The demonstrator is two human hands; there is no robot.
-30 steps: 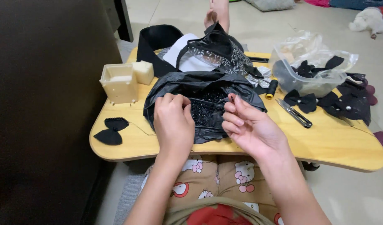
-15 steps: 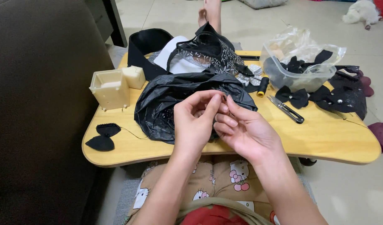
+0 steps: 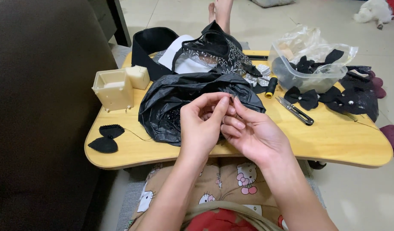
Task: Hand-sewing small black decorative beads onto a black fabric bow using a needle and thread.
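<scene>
Item pinched betw. left hand point(image 3: 202, 126) & right hand point(image 3: 248, 132) fingertips: too small.

Tray table point(image 3: 334, 141): pale yellow wood tone. Plastic bag point(image 3: 171, 98), centre: glossy black, with tiny dark beads point(image 3: 173, 117) inside. Box point(image 3: 114, 87), far left: cream. Bow point(image 3: 106, 137), near left: black, dotted edge. Lace fabric point(image 3: 214, 53), far centre: black with silver-white floral pattern. Band point(image 3: 147, 45), far left: plain black. Thread spool point(image 3: 271, 87): black, yellow end. Tub point(image 3: 308, 77), far right: clear, holds black bows. Bows point(image 3: 329, 97) on right: black, small white pearl centres. Snips point(image 3: 295, 110): silver and black. Trousers point(image 3: 231, 184), near: tan with white cartoon cat print, pink bows.
</scene>
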